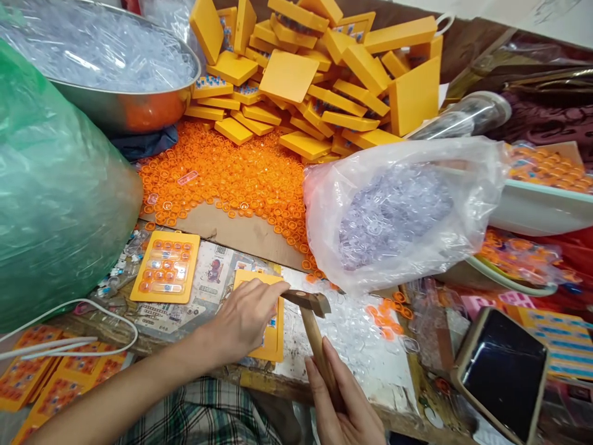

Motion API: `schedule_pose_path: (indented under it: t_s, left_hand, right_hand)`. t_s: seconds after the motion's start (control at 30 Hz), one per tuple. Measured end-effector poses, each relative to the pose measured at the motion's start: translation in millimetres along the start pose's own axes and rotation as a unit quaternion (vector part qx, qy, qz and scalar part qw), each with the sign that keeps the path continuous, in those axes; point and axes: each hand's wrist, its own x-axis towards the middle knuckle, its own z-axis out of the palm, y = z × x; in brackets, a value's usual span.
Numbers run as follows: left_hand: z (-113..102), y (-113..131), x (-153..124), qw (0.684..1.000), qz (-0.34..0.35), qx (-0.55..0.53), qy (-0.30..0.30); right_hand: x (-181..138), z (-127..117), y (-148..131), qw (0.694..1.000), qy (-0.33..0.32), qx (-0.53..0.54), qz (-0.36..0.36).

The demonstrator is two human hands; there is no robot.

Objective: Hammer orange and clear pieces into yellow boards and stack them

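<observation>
My right hand is wrapped round the wooden handle of a hammer. The hammer's metal head is raised over the bench, its thin end by my left thumb; whether they touch I cannot tell. My left hand is over a yellow plastic panel, back of the hand up and fingers curled under. Whatever those fingers hold is hidden, and so is most of that panel. To the left lies a second yellow panel, fitted with rows of clear orange button covers and long clear pieces.
Orange rings spread behind the panels, below piled yellow cases. A plastic bag of clear pieces stands right of centre. A green bag and metal bowl flank the left. A dark-screened device lies right; a white cable hangs left.
</observation>
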Motion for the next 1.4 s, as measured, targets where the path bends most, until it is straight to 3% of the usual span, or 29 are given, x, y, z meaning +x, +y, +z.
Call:
schedule_pose_path:
  t_s: [0.13,0.3,0.47,0.6,0.67,0.77,0.83,0.97,1.1,1.4]
  left_hand:
    - [17,-1,1,0.998,0.010,0.051,0.018]
    - [25,-8,-5,0.997,0.015,0.045,0.066]
    - [28,-7,-6,0.997,-0.024,0.015,0.067]
    - [28,-3,-6,0.996,-0.059,-0.028,0.065]
    - [21,-3,-5,0.994,-0.062,-0.064,0.061]
    - [-4,-12,4,0.992,-0.045,-0.097,0.064]
    - [-25,-27,19,0.994,-0.062,-0.039,0.077]
    - [-51,-68,60,0.966,-0.184,0.163,0.081]
    - [-50,-92,86,0.958,-0.213,0.184,0.052]
    - [-53,-87,95,0.955,-0.233,0.175,0.051]
  right_hand:
    - [-3,-8,0,0.999,0.000,-0.032,-0.029]
    - [-3,-13,1,0.993,-0.089,-0.052,-0.057]
    - [-5,-16,0,0.993,-0.038,-0.073,-0.084]
    - [-5,-18,5,0.982,-0.128,-0.113,-0.075]
    - [-4,-18,7,0.981,-0.143,-0.116,-0.068]
    - [-4,-16,8,0.990,-0.111,-0.076,-0.043]
    - [-4,-15,9,0.997,-0.061,-0.045,-0.022]
    - [-4,-14,8,1.000,-0.002,-0.015,-0.011]
    - [-3,-16,4,0.998,-0.028,-0.039,-0.039]
    - [-5,-22,7,0.978,-0.124,-0.149,-0.071]
